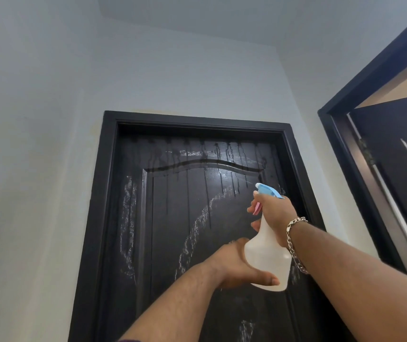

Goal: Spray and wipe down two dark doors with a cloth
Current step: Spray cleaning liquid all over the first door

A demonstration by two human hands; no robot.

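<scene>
A dark panelled door (172,218) stands shut straight ahead, wet with drip streaks running down from its top. My right hand (275,213) grips the neck of a white spray bottle (267,257) with a blue head and pink trigger, fingers round the trigger, nozzle pointing at the upper part of the door. My left hand (234,267) holds the bottle's lower body from the left, thumb under its base. A second dark door (399,154) hangs ajar at the right. No cloth is in view.
Pale walls (37,144) surround both door frames. The right doorway's dark frame (345,149) and a hinge sit close to my right forearm. A chain bracelet circles my right wrist.
</scene>
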